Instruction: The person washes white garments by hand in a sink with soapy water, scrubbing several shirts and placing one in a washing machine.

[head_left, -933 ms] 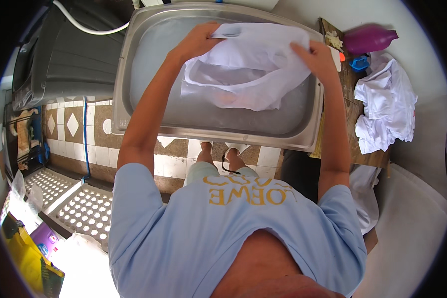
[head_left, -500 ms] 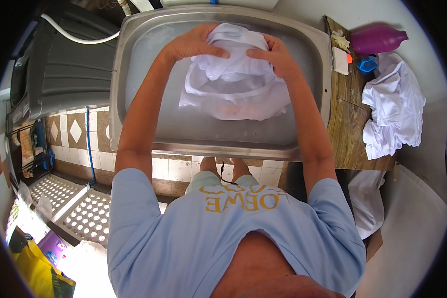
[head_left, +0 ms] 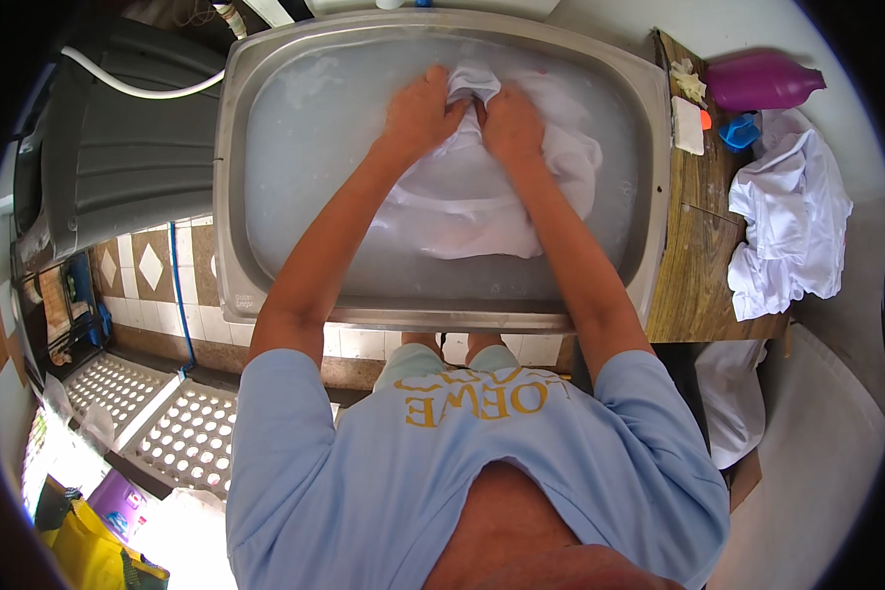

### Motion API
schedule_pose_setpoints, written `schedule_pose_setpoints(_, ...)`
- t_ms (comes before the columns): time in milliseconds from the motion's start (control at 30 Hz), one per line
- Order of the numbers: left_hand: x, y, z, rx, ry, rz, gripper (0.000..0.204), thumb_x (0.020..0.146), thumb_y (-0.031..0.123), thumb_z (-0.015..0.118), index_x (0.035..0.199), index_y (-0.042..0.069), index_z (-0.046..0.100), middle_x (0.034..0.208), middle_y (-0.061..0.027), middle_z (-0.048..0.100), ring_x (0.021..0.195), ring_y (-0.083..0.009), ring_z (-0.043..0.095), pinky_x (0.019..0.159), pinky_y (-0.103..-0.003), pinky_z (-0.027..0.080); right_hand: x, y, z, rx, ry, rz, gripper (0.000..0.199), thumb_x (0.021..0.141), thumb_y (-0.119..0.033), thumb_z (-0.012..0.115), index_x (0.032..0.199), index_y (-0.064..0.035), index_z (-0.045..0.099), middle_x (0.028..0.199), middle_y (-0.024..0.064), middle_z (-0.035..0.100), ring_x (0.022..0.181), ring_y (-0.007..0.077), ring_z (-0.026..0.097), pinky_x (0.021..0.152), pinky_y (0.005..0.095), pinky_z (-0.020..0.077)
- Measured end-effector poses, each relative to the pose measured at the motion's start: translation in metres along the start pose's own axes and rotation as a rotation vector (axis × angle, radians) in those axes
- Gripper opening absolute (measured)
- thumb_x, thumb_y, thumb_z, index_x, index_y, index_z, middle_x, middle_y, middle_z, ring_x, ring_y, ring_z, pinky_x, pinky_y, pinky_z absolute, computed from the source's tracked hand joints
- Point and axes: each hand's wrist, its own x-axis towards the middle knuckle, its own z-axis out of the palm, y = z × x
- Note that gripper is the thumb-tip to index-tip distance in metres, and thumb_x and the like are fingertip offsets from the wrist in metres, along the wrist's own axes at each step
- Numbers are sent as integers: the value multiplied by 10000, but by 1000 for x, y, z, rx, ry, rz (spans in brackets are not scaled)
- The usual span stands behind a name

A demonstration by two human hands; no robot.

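Note:
A wet white garment (head_left: 462, 202) lies spread in cloudy water inside a large metal basin (head_left: 442, 317). Near the basin's far side, my left hand (head_left: 423, 113) is closed on a bunched part of the cloth. Close beside it, my right hand (head_left: 509, 123) grips the same bunch from the other side. A small fold of fabric stands up between the two hands, above the water. The rest of the garment drifts under my forearms and to the right, partly below the surface. Its exact kind cannot be made out.
Right of the basin, a wooden board (head_left: 693, 265) holds a purple bottle (head_left: 765, 81), a blue cup-like piece (head_left: 739, 132), a white block (head_left: 687, 126) and a white cloth (head_left: 792, 216). A dark grey plastic unit (head_left: 133, 147) with a white hose (head_left: 147, 92) stands left.
Both hands have come closer together and lower, gathering the cloth into a tighter bunch. The garment, held up and bundled before, has sunk and spread out in the water.

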Motion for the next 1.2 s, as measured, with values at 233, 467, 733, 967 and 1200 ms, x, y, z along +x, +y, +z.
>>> schedule_pose_setpoints(233, 2, -37, 27, 13, -203, -93, 379, 854, 299, 588, 1026, -37, 559, 912, -196, 620, 824, -333, 613, 714, -430, 469, 8, 17, 13, 161, -155, -46, 272, 789, -213, 619, 1005, -47, 614, 1029, 144, 618, 972, 308, 578, 797, 423, 476)
schedule_pose_setpoints(467, 27, 4, -44, -1200, -381, -356, 267, 812, 186, 696, 1011, 23, 628, 941, -60, 659, 829, -151, 628, 722, -302, 510, 13, 27, -50, 1952, -355, 368, 327, 843, -225, 623, 1053, 24, 597, 1024, 94, 641, 939, 242, 615, 838, 359, 493)
schedule_pose_setpoints(733, 0, 126, 3, -385, 113, 94, 250, 747, 279, 729, 724, 46, 640, 632, -59, 623, 606, -163, 573, 567, -317, 465, -9, 21, 16, 2523, -198, 25, 413, 895, -464, 511, 1060, -88, 543, 1010, 30, 586, 936, 169, 570, 797, 320, 478)
schedule_pose_setpoints(967, 50, 61, 6, -230, 101, -70, 325, 821, 320, 639, 723, 14, 586, 555, -161, 557, 548, -303, 569, 562, -393, 440, -8, -34, -34, 2103, 2, 785, 527, 889, -632, 366, 1029, -146, 512, 965, 18, 547, 907, 178, 534, 781, 295, 446)
schedule_pose_setpoints(1200, 21, 69, 18, -264, 281, 142, 361, 836, 313, 635, 680, -10, 601, 530, -169, 514, 469, -226, 400, 508, -367, 387, -14, -21, -4, 2341, -88, 451, 705, 868, -652, 393, 1275, -79, 456, 1199, 69, 552, 1062, 221, 531, 892, 356, 437)
